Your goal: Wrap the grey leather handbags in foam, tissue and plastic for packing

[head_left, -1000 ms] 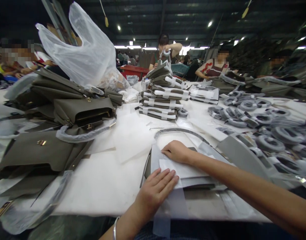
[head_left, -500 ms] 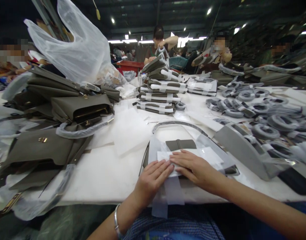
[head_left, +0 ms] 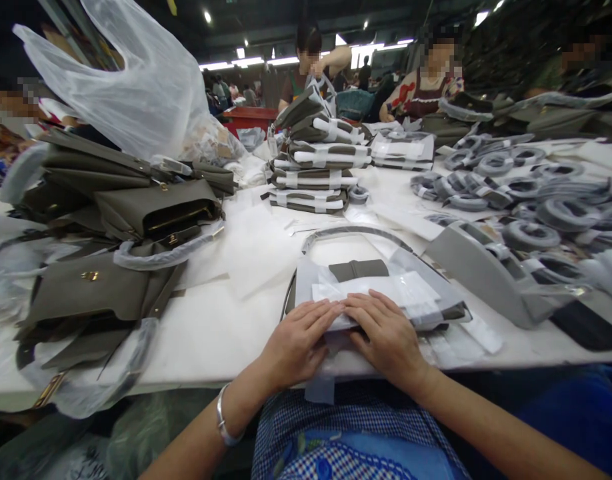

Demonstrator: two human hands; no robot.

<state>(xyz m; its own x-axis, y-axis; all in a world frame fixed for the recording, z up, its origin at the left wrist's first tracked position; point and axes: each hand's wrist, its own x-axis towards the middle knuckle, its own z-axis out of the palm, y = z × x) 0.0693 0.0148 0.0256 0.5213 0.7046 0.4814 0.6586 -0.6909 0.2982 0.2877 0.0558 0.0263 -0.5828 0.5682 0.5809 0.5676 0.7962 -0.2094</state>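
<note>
A flattened handbag (head_left: 359, 269) in dark olive lies before me at the table's near edge, its wrapped handle (head_left: 359, 231) arching away from me. White wrapping paper (head_left: 396, 288) covers much of its upper side. My left hand (head_left: 301, 337) rests on the near edge of the paper, fingers stretched over it and thumb lower at the front. Beside it, almost touching at the fingertips, my right hand (head_left: 383, 333) lies the same way with fingers spread. A translucent strip (head_left: 320, 390) hangs below the left hand. The bag's front edge is partly hidden by my hands.
Several olive handbags (head_left: 91, 293) are heaped at the left beside a large plastic bag (head_left: 151, 87). A stack of wrapped bags (head_left: 311, 177) stands ahead. Coiled wrapped straps (head_left: 531, 233) and a grey panel (head_left: 486, 270) lie at right. Co-workers sit across the table.
My hands have turned down over the bag's near edge, thumbs now lower. Less of the hanging strips shows. The view has tilted down slightly, and a co-worker at far right has shifted posture.
</note>
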